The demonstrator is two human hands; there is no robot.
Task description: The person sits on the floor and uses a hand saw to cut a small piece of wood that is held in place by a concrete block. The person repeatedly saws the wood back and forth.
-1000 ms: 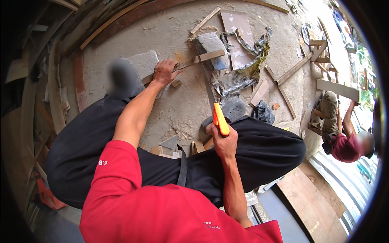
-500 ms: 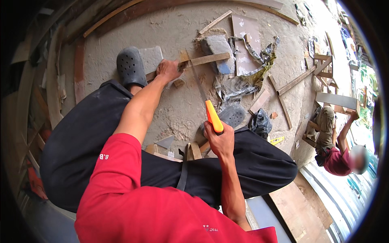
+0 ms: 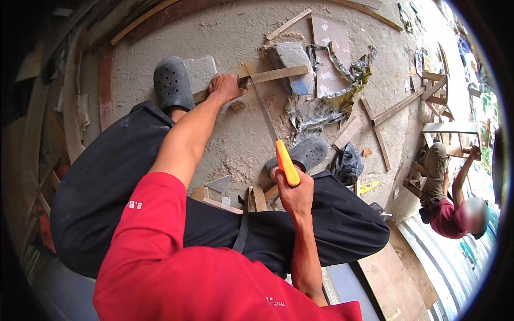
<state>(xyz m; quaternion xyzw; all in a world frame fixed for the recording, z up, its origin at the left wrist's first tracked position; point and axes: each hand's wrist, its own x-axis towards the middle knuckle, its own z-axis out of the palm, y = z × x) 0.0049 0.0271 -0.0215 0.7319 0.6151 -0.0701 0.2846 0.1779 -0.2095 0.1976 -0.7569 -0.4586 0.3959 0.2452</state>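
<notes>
My right hand [image 3: 297, 193] is closed round the orange and black handle of a handsaw [image 3: 266, 116]. The saw's narrow blade runs up and away to a wooden batten [image 3: 276, 74], and its far end meets the wood just right of my left hand. Wrapped over that batten, my left hand [image 3: 226, 87] holds it down. The batten lies across a grey concrete block [image 3: 292, 63] on the right and a pale flat block [image 3: 201, 75] on the left, beside my shoe. A small wood offcut [image 3: 238, 106] lies on the ground below.
Crumpled plastic sheeting [image 3: 321, 115] and a brownish board [image 3: 330, 40] lie right of the block. A black plastic bag [image 3: 347, 163] rests near my right shoe [image 3: 304, 154]. Wood strips line the left. At far right, a co-worker [image 3: 450, 211] holds a wooden frame.
The saw handle and my right hand have drawn slightly back toward me. My left hand keeps its place on the batten. The whole view has shifted a little.
</notes>
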